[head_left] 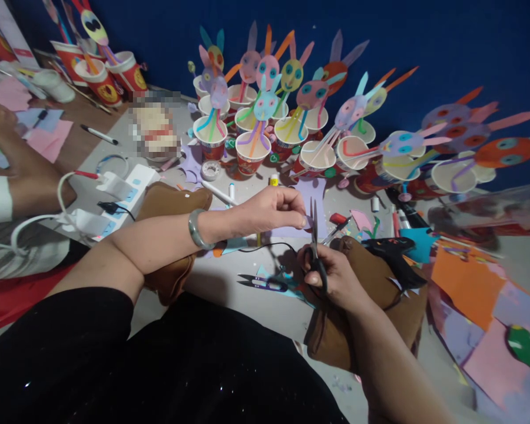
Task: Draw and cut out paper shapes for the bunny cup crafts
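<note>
My right hand (331,274) grips a pair of scissors (314,235) with dark handles, its blades pointing up and nearly together. Between the thumb and fingers of my left hand (282,209) is a small piece of purple paper (308,223), right beside the blades. Whether the blades touch the paper I cannot tell. Behind both hands lies a larger purple paper sheet (311,191). Below them, thread snips (262,283) rest on the floor near scraps of blue paper. A black glue gun (391,259) lies to the right of my right hand.
Paper cups (253,152) with colourful paper rabbit heads stand along the blue wall. At left are a white power strip (130,194) with cables and another person's arm (30,153). A tape roll (211,171) lies ahead; coloured paper sheets (468,282) spread at right.
</note>
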`<state>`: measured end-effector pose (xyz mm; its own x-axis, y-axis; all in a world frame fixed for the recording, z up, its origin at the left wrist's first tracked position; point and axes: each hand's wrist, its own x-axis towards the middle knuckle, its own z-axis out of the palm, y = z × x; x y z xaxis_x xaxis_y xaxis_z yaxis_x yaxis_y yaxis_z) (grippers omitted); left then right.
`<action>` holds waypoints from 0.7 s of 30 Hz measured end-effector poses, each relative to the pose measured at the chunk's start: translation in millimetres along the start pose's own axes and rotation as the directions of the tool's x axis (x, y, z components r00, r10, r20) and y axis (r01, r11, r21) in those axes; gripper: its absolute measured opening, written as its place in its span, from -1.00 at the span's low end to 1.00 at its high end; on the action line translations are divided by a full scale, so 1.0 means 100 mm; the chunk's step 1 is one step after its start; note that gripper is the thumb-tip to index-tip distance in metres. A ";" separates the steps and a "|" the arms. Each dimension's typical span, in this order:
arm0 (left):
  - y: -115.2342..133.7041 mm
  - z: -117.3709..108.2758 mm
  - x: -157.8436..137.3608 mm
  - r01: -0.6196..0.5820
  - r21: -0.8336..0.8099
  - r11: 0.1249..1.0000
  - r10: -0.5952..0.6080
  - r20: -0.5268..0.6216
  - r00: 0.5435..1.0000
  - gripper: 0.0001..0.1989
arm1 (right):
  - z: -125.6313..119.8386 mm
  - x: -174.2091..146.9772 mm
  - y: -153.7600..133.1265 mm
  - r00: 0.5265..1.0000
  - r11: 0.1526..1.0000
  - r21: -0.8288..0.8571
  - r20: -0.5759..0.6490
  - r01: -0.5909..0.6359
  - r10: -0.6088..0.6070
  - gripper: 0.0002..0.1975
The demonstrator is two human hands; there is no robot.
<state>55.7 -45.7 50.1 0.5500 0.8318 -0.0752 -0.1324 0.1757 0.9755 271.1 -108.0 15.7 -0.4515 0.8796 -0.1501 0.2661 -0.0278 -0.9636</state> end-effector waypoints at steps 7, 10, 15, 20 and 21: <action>-0.01 -0.01 0.02 -0.022 -0.003 1.000 0.022 0.008 1.000 -0.90 | -0.01 0.00 0.01 1.000 1.000 -0.005 -0.008 -0.007 0.007 -0.36; -0.01 -0.03 0.02 -0.034 0.014 0.999 0.033 0.022 0.999 -0.90 | -0.03 -0.01 0.04 0.999 1.000 -0.021 -0.039 0.013 -0.014 -0.39; -0.08 -0.06 0.05 -0.039 0.113 0.993 0.028 0.098 0.995 -0.90 | -0.05 -0.02 0.12 0.980 0.990 0.022 -0.143 0.140 -0.136 -0.43; -0.19 -0.05 0.09 -0.111 0.336 0.935 0.033 0.231 0.972 -0.87 | -0.05 -0.03 0.17 0.945 0.942 0.128 -0.146 0.311 -0.292 -0.44; -0.19 -0.05 0.08 -0.125 0.379 0.917 0.020 0.269 0.963 -0.88 | -0.05 -0.03 0.17 0.926 0.933 0.044 -0.147 0.357 -0.348 -0.47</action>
<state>58.7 -39.3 29.8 0.7485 0.6632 0.0030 0.1222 -0.1424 0.9822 281.0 -108.8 0.6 -0.3857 0.8939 0.2283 0.0497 0.2673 -0.9623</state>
